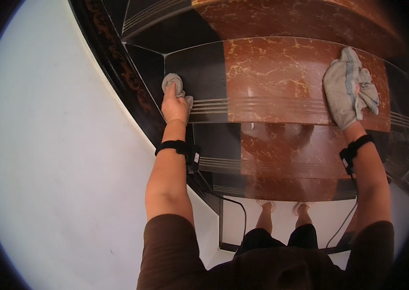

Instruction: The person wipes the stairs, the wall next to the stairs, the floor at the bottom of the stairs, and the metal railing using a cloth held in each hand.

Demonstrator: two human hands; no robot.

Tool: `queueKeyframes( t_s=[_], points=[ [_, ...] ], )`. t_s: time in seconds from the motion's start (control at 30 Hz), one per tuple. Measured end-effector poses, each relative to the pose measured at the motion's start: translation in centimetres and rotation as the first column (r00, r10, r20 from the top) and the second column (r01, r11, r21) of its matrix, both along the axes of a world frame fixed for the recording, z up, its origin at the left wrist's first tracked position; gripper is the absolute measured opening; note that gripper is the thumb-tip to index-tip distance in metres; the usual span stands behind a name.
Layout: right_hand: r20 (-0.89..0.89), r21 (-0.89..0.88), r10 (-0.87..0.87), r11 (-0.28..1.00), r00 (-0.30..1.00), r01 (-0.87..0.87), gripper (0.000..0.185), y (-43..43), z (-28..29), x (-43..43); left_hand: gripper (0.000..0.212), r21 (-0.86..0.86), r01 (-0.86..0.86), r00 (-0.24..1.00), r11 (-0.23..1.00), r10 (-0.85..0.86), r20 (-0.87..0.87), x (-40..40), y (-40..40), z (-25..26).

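My left hand [174,107] grips a bunched grey cloth [172,80] against the black left end of a polished stone stair tread [204,69], close to the corner by the wall. A larger grey cloth with a blue stripe [338,83] covers most of my right hand [358,90], which rests on the red marbled part of the same tread [277,72] towards its right side. Its fingers are mostly hidden under the cloth, so their grip does not show. Both arms reach forward, each with a black strapped device at the wrist.
Grooved lines run along the tread's front edge. A higher step [280,21] lies beyond, and lower steps [280,148] descend to a pale floor [280,224] where my feet stand. A white wall [63,152] with dark patterned skirting [117,61] borders the left. Cables hang from both wrist devices.
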State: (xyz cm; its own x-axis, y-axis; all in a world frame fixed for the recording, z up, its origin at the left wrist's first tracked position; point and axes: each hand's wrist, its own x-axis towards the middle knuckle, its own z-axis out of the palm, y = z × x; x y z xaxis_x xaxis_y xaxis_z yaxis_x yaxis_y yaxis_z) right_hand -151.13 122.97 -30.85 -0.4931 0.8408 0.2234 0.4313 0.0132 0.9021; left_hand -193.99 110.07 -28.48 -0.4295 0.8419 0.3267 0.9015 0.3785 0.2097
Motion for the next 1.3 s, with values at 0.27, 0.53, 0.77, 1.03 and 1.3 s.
queueKeyframes(
  t_s=[0.27, 0.53, 0.77, 1.03, 1.3],
  points=[
    [-0.105, -0.100, -0.022, 0.995, 0.994, 0.011, 0.046, 0.2, -1.1, 4.0, 0.055, -0.093, 0.250, 0.918, 0.964, -0.206, 0.340, 21.5, 3.3, -2.7],
    [-0.271, -0.132, 0.137, 0.975, 0.953, -0.178, 0.007, 1.3, -1.8, 9.3, 0.058, -0.189, 0.419, 0.871, 0.888, -0.334, 0.360, 37.7, 6.5, -4.7],
    [0.477, 0.562, -0.458, 0.815, 0.750, 0.141, 0.046, 5.7, -11.8, 20.2, 0.059, -0.304, 0.178, 0.964, 0.936, -0.228, -0.138, 49.7, 12.3, -9.8],
    [0.850, 0.508, -0.520, 0.766, 0.084, -0.394, 0.054, 11.8, -16.7, 38.4, 0.056, -0.184, 0.222, 0.913, 0.957, -0.270, -0.305, 58.1, 15.6, -13.3],
    [0.755, 0.328, -0.279, 0.944, 0.593, 0.026, 0.011, 24.9, -16.4, 57.9, 0.057, -0.208, 0.230, 0.899, 0.951, -0.289, -0.329, 60.7, 18.8, -14.4]
  ],
)
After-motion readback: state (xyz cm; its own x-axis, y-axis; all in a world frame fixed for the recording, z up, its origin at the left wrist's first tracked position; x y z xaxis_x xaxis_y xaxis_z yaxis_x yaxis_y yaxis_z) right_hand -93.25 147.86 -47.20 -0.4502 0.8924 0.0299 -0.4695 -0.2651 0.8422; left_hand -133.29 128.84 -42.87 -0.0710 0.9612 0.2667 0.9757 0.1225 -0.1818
